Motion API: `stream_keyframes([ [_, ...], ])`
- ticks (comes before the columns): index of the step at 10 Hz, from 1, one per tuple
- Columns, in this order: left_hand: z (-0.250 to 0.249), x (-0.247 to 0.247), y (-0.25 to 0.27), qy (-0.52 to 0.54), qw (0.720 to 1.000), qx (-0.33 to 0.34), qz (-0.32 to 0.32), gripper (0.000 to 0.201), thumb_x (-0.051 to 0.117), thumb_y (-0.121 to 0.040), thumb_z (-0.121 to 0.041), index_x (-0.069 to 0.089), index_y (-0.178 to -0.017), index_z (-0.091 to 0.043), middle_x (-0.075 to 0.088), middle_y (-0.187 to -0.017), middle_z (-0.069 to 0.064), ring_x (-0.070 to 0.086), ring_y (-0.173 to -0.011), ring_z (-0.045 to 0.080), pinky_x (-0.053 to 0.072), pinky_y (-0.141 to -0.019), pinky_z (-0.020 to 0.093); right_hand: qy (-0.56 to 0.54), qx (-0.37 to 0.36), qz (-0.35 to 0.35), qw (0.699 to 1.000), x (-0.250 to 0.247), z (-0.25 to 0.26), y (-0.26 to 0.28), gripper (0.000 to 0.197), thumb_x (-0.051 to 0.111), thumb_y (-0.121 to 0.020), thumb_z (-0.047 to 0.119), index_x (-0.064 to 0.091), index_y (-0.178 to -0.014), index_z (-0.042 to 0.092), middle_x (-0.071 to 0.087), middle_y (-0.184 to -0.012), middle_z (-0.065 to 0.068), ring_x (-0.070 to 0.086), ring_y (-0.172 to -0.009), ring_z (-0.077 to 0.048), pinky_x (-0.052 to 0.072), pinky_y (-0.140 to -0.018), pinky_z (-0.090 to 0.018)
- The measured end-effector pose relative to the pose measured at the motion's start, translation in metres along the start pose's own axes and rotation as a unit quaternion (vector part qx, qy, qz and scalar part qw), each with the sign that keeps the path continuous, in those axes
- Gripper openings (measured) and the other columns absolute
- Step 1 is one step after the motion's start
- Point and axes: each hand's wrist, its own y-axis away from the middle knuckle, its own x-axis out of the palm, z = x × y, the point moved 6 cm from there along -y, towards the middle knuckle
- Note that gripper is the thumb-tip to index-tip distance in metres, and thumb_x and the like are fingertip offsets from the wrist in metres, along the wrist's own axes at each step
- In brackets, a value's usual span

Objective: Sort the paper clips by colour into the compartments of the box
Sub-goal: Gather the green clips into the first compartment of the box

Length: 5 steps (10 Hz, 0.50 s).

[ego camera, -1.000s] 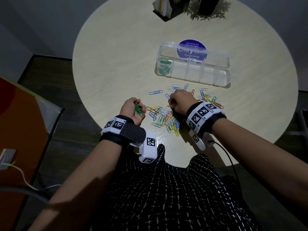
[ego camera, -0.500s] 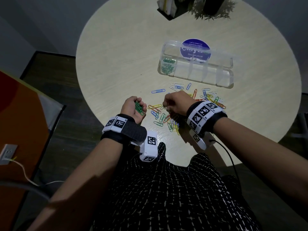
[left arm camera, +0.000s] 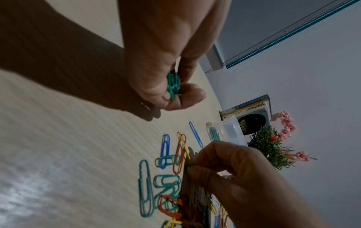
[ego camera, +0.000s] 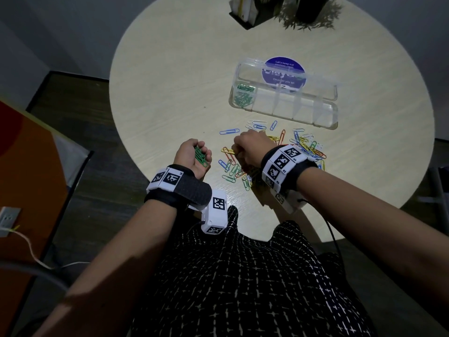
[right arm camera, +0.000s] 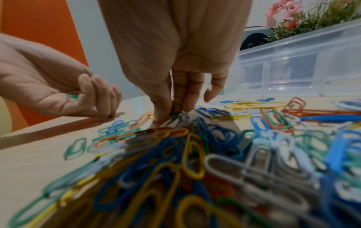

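My left hand point(ego camera: 188, 154) lies palm up at the table's near edge and cups a bunch of green paper clips point(ego camera: 200, 155), which the left wrist view shows between curled fingers point(left arm camera: 173, 84). Just to its right, my right hand point(ego camera: 240, 152) reaches down into the mixed pile of paper clips point(ego camera: 237, 172). Its thumb and fingers pinch a green paper clip point(right arm camera: 178, 108) on the table. The clear compartment box point(ego camera: 325, 115) stands open beyond the pile. Its leftmost compartment holds green clips point(ego camera: 243, 96); the others look empty.
More loose clips point(ego camera: 308, 147) spread to the right of my right wrist. A purple round sticker point(ego camera: 283, 69) lies under the box lid. A black holder with books point(ego camera: 245, 13) and a plant point(ego camera: 311, 13) stand at the far edge. An orange panel point(ego camera: 29, 178) is at left.
My right hand has shifted slightly left across the pile, closer to my left hand. My left hand has stayed in place with the green clips.
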Motion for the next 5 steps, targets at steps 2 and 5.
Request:
stream_keyframes([
  [2,0.0,0.0,0.0,0.002,1.0,0.001,0.004,0.036,0.03,-0.098,-0.019,0.04,-0.064,-0.013,0.041,-0.032,-0.004,0.041,-0.024,0.008,0.033,-0.034,0.006,-0.042,0.031,0.001,0.999,0.0,-0.006,0.004,0.025,0.049,-0.089,0.005,0.054,-0.113,0.002,0.061,-0.118,-0.018,0.053,-0.113,-0.036,0.043,-0.091,-0.039],
  [5,0.0,0.001,0.0,0.001,1.0,0.004,0.003,0.035,0.03,-0.098,-0.019,0.04,-0.064,-0.013,0.04,-0.035,-0.004,0.04,-0.026,0.008,0.033,-0.035,0.007,-0.124,-0.038,-0.063,0.99,-0.012,0.011,0.007,0.023,0.054,-0.089,0.011,0.064,-0.107,0.004,0.063,-0.111,-0.017,0.057,-0.106,-0.031,0.044,-0.087,-0.032],
])
